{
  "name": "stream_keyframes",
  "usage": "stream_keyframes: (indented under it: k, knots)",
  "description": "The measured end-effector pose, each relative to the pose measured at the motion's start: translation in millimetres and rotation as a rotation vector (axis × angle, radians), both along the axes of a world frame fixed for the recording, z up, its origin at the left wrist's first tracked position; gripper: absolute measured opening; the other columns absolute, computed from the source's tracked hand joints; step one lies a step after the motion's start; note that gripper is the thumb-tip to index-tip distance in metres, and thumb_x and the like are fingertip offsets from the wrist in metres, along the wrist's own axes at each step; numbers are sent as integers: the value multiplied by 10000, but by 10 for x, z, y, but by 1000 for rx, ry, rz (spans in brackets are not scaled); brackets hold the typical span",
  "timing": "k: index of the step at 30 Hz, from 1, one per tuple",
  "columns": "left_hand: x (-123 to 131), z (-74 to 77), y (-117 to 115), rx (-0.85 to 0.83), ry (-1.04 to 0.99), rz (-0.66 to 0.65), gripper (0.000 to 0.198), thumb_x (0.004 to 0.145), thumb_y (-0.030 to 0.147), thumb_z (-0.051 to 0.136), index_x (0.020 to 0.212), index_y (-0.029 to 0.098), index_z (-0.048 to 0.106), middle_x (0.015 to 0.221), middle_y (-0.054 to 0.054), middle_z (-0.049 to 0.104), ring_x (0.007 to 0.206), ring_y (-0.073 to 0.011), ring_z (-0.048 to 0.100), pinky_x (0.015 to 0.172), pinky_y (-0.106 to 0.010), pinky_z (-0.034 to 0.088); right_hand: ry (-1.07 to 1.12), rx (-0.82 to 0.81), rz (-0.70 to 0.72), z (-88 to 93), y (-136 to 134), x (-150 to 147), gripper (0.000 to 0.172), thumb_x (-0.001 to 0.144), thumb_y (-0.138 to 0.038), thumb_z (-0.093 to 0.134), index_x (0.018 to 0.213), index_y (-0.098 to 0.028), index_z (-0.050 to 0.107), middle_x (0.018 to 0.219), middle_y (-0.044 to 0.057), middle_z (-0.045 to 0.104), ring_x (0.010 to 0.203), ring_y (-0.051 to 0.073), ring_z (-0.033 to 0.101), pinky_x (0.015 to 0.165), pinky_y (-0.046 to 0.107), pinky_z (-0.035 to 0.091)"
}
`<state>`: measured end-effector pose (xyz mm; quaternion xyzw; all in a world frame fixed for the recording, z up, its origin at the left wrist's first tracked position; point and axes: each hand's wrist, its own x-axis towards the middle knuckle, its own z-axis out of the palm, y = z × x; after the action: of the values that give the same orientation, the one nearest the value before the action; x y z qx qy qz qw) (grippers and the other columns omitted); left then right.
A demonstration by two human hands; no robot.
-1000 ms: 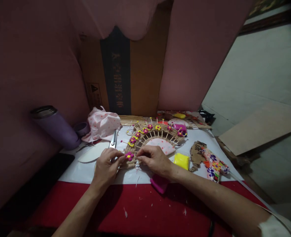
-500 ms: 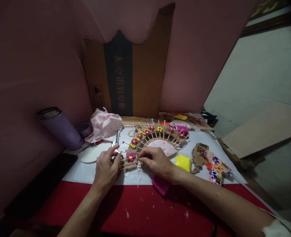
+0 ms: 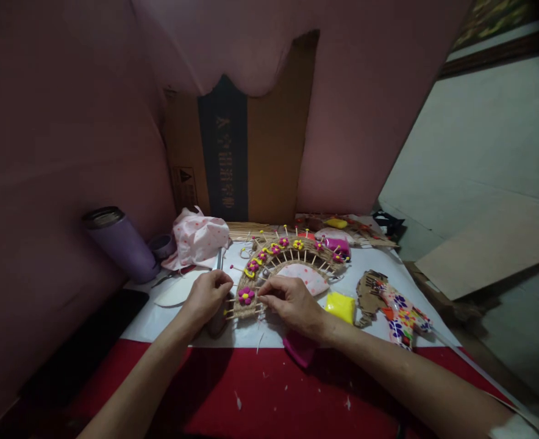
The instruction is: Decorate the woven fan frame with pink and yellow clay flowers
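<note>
A fan-shaped piece of twine woven on thin sticks (image 3: 249, 310) lies on the white sheet, with magenta and yellow clay flowers along its band. My left hand (image 3: 208, 294) is at its left edge, thumb and fingers pinched together near the stick ends; what they hold is too small to make out. On the inner side of the band, beside the lowest magenta flower (image 3: 246, 296), my right hand (image 3: 294, 303) pinches at the stick ends, its fingertips closed. A dotted pale cloth piece (image 3: 306, 279) sits inside the arc.
A purple tumbler (image 3: 124, 245), a tape roll (image 3: 162, 246) and crumpled dotted cloth (image 3: 199, 236) stand at the left. Yellow clay (image 3: 340, 306), cut cardboard (image 3: 370, 292) and a flowered packet (image 3: 402, 314) lie right. Behind stands a cardboard panel (image 3: 274, 146).
My left hand has lifted off the scissors' handle area and closed into a pinch by the woven edge. My right hand stays pinched at the band. The camera view has shifted slightly.
</note>
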<state>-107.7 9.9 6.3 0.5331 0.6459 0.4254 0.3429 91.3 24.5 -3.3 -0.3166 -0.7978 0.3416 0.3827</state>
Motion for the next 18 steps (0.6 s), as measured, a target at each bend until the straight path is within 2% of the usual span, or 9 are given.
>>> stream_keyframes:
  k: [7, 10, 12, 15, 18]
  knots:
    - [169, 161, -99, -155, -405, -107, 195, 694, 321, 592, 698, 191, 446, 592, 39, 521, 470, -106, 524, 482, -251, 453, 82, 99, -58, -20, 8, 5, 82, 764, -93, 618, 761, -168, 649, 701, 7, 638, 655, 123, 558, 608, 241, 425]
    - [187, 143, -119, -277, -612, -163, 198, 688, 245, 658, 774, 166, 498, 689, -18, 601, 564, -148, 604, 590, -355, 536, 89, 112, -72, -56, 12, 0, 85, 765, -88, 616, 770, -166, 648, 713, 11, 636, 675, 127, 559, 622, 246, 426]
    - [170, 112, -118, -340, -752, -222, 234, 679, 181, 695, 858, 132, 553, 807, -81, 658, 667, -181, 645, 691, -408, 548, 96, 120, -73, -70, 12, 0, 81, 768, -90, 616, 769, -165, 646, 717, 11, 633, 686, 127, 558, 634, 249, 426]
    - [138, 66, -113, -346, -839, -269, 283, 674, 116, 714, 929, 113, 593, 851, -100, 690, 700, -186, 667, 760, -422, 542, 101, 127, -67, -74, 9, 6, 78, 773, -95, 610, 761, -165, 641, 707, 6, 622, 683, 123, 552, 641, 251, 426]
    - [132, 50, -120, -331, -866, -263, 281, 669, 94, 720, 925, 134, 608, 836, -78, 706, 694, -183, 678, 749, -405, 551, 91, 121, -62, -71, 6, 13, 78, 780, -99, 600, 762, -164, 638, 707, 7, 618, 686, 123, 551, 642, 253, 425]
